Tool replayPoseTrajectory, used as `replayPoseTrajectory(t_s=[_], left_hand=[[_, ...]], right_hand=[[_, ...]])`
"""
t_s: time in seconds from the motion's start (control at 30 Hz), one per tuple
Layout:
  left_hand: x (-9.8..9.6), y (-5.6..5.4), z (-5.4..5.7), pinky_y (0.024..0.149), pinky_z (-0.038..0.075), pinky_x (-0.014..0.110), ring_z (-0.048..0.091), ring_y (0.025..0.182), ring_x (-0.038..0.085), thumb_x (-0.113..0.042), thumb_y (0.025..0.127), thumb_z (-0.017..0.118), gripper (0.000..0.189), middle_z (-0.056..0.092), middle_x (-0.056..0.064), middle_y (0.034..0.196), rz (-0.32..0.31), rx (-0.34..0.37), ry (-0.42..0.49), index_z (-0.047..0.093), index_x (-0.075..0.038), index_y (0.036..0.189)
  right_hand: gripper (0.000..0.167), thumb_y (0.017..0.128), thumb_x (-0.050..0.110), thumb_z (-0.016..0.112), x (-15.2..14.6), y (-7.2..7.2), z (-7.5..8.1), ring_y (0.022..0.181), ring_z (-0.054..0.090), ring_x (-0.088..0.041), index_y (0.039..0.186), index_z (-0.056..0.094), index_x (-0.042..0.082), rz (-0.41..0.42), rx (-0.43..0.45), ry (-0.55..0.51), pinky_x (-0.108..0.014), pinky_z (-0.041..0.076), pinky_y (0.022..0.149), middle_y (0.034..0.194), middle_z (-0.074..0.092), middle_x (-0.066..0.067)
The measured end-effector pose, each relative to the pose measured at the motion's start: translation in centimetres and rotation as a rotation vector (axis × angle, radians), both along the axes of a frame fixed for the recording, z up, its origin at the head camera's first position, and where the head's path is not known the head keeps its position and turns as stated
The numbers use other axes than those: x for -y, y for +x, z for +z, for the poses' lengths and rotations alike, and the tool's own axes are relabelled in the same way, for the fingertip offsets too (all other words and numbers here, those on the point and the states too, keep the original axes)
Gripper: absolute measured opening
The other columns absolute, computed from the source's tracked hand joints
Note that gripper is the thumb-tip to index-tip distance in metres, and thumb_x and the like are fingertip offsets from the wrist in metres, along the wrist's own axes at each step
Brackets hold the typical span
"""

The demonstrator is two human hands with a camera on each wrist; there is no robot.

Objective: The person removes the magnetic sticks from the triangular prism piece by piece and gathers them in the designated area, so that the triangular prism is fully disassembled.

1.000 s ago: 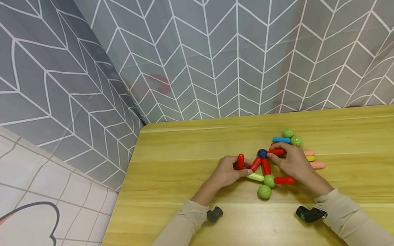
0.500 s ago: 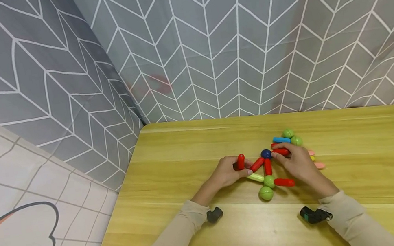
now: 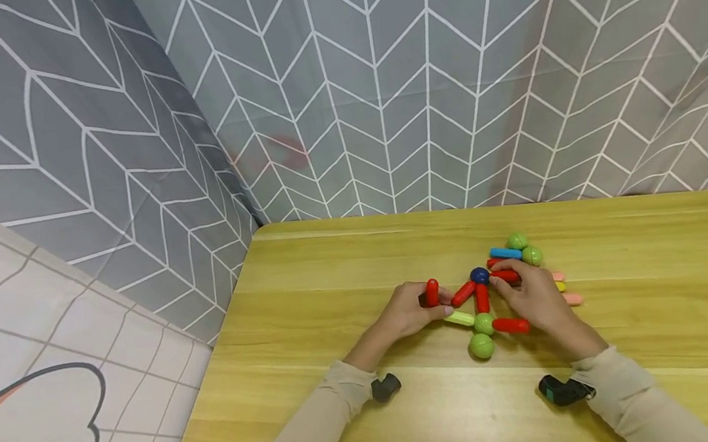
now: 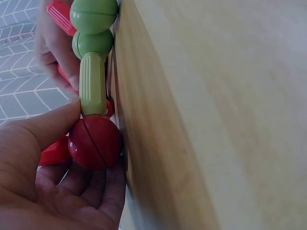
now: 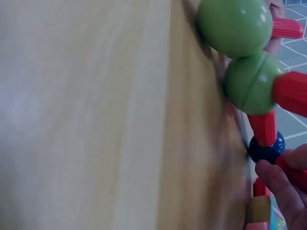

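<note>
My left hand (image 3: 410, 310) holds a red ball (image 4: 96, 143), thumb on one side and fingers curled under it. A pale green rod (image 4: 92, 84) runs from that ball to a green ball (image 3: 483, 324), and a red rod (image 3: 432, 292) stands up by the hand. Two more red rods slope from the left hand and the green ball to a dark blue ball (image 3: 479, 275). My right hand (image 3: 533, 295) pinches a red rod (image 3: 505, 276) against the blue ball. Another red rod (image 3: 510, 325) sticks out from the green ball.
Another green ball (image 3: 481, 346) touches the joined one on the near side. Behind the right hand lie a blue rod (image 3: 506, 253), two green balls (image 3: 532, 256), and pink (image 3: 573, 299) and yellow rods. A patterned curtain (image 3: 379, 100) hangs past the table's (image 3: 331, 253) far edge.
My right hand and the blue ball have shifted slightly right. The nearest green ball has also moved a little right. My left hand stays in place.
</note>
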State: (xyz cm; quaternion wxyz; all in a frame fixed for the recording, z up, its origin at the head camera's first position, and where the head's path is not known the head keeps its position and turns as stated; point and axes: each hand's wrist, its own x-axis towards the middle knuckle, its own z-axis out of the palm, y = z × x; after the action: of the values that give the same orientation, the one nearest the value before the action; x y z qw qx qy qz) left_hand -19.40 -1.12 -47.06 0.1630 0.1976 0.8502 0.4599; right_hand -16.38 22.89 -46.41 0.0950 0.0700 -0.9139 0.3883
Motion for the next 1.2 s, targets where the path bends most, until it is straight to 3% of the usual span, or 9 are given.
replayPoseTrajectory(t_s=[0.17,0.33,0.4,0.57,0.77,0.83,1.0,1.1,1.2], left_hand=[[-0.1,0.1,0.0,0.091,0.05,0.021,0.068,0.101,0.013,-0.02,0.088,0.078,0.021,0.078,0.001,0.107,0.0,-0.005,-0.003,0.078,-0.014,0.108],[-0.1,0.2,0.1,0.093,0.05,0.022,0.069,0.103,0.015,-0.02,0.088,0.078,0.022,0.078,0.001,0.108,-0.001,0.0,-0.004,0.078,-0.014,0.109],[-0.1,0.2,0.1,0.093,0.05,0.022,0.068,0.104,0.015,-0.02,0.088,0.078,0.022,0.078,0.001,0.108,-0.001,0.002,-0.006,0.078,-0.014,0.109],[-0.2,0.2,0.1,0.095,0.05,0.024,0.068,0.104,0.015,-0.021,0.088,0.078,0.022,0.078,0.0,0.108,0.005,-0.003,-0.019,0.077,-0.015,0.109],[-0.2,0.2,0.2,0.097,0.05,0.026,0.067,0.106,0.016,-0.021,0.088,0.078,0.023,0.078,0.0,0.109,0.013,0.003,-0.022,0.077,-0.015,0.11],[-0.2,0.2,0.1,0.097,0.05,0.026,0.067,0.106,0.016,-0.021,0.088,0.078,0.023,0.078,0.0,0.109,0.013,0.003,-0.015,0.077,-0.015,0.11],[0.0,0.2,0.0,0.094,0.051,0.026,0.069,0.105,0.017,-0.02,0.088,0.079,0.022,0.078,0.001,0.108,0.015,0.006,0.012,0.078,-0.015,0.11],[0.0,0.2,0.1,0.095,0.05,0.026,0.068,0.105,0.017,-0.02,0.088,0.079,0.022,0.078,0.001,0.108,0.013,0.008,0.013,0.077,-0.014,0.11],[-0.1,0.1,0.1,0.095,0.05,0.026,0.068,0.105,0.017,-0.02,0.088,0.078,0.022,0.078,0.001,0.108,0.01,0.009,0.009,0.077,-0.014,0.109]], right_hand=[[0.021,0.096,0.009,0.066,-0.8,0.4,0.8,0.085,0.069,-0.023,0.114,0.068,-0.003,-0.044,0.001,0.023,-0.014,0.049,0.063,0.116,0.072,-0.024],[0.027,0.098,0.012,0.065,-2.1,1.4,2.0,0.07,0.072,-0.015,0.121,0.065,-0.002,-0.086,0.07,-0.034,-0.016,0.053,0.058,0.104,0.074,-0.025],[0.03,0.098,0.013,0.065,-2.7,2.0,2.3,0.067,0.074,-0.019,0.123,0.064,-0.002,-0.105,0.092,-0.062,-0.015,0.054,0.058,0.107,0.072,-0.028],[0.028,0.097,0.021,0.066,-4.3,3.8,2.2,0.093,0.072,-0.025,0.12,0.07,0.004,-0.186,0.077,0.003,-0.013,0.047,0.069,0.118,0.071,-0.024],[0.027,0.101,0.019,0.06,-5.5,5.6,1.4,0.086,0.05,0.015,0.12,0.07,0.003,-0.16,0.03,0.019,-0.013,0.042,0.064,0.114,0.072,-0.023],[0.027,0.102,0.018,0.059,-5.7,6.0,1.2,0.077,0.048,0.017,0.121,0.068,0.0,-0.137,0.05,-0.007,-0.014,0.043,0.06,0.117,0.07,-0.026],[0.032,0.099,0.02,0.064,-5.8,6.5,1.0,0.077,0.058,0.016,0.12,0.061,-0.004,-0.122,0.154,-0.104,-0.014,0.052,0.059,0.122,0.063,-0.03],[0.037,0.096,0.024,0.069,-5.9,6.6,0.8,0.083,0.054,0.022,0.118,0.06,-0.004,-0.149,0.184,-0.101,-0.009,0.051,0.065,0.122,0.063,-0.028],[0.038,0.093,0.028,0.073,-5.9,6.6,0.7,0.079,0.053,0.02,0.116,0.064,-0.001,-0.183,0.198,-0.07,-0.01,0.048,0.061,0.112,0.07,-0.024]])
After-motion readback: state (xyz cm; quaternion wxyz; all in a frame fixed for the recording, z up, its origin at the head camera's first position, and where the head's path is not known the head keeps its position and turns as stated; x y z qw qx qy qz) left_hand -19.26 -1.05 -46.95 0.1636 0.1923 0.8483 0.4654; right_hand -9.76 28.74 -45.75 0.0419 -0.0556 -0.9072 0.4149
